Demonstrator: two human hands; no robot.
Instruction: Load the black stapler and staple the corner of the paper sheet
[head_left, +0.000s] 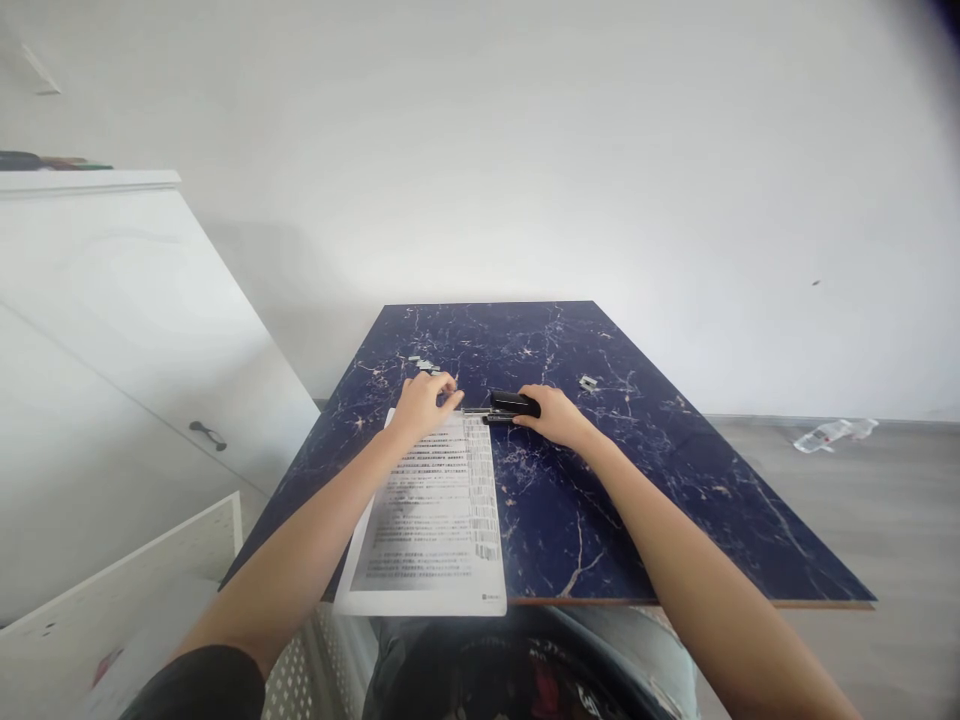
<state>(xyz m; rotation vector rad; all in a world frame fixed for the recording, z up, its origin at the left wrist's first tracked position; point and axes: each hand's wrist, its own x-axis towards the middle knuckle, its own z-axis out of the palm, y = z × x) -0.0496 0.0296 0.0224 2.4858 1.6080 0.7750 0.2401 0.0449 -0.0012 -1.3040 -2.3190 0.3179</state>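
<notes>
My right hand (pixel 553 413) is wrapped round a black stapler (pixel 514 404), which lies on its side of the table with a thin metal strip (pixel 475 411) sticking out to the left. Just left of that strip is my left hand (pixel 425 405), its thumb and forefinger curled together; anything small between the tips is too fine to make out. Under my left wrist lies a printed sheet of paper (pixel 420 600), its near edge overhanging the table's front.
Small pale strips of staples (pixel 424 365) lie behind my left hand. Another small staple piece (pixel 588 383) sits right of the stapler on the blue marbled table (pixel 645 420). A white cabinet (pixel 120 330) stands left; crumpled clear plastic (pixel 832 434) lies on the floor at right.
</notes>
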